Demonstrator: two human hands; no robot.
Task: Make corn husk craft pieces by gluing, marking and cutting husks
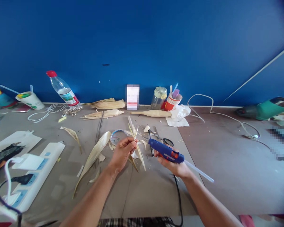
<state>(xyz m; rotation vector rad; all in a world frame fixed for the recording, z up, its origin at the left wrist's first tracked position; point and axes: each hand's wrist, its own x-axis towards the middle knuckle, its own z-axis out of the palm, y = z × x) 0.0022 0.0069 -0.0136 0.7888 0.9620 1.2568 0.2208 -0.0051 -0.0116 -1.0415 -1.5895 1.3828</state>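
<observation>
My left fingers (127, 143) pinch the husk strips (133, 132) above the counter (149, 195), just left of the glue gun (164, 149) my right fingers (165, 162) clasp; the strips look light and brittle, best held where gathered.

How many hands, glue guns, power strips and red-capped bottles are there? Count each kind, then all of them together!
Hands: 2 (left hand, right hand)
Glue gun: 1
Power strip: 1
Red-capped bottle: 1
Total: 5
</observation>
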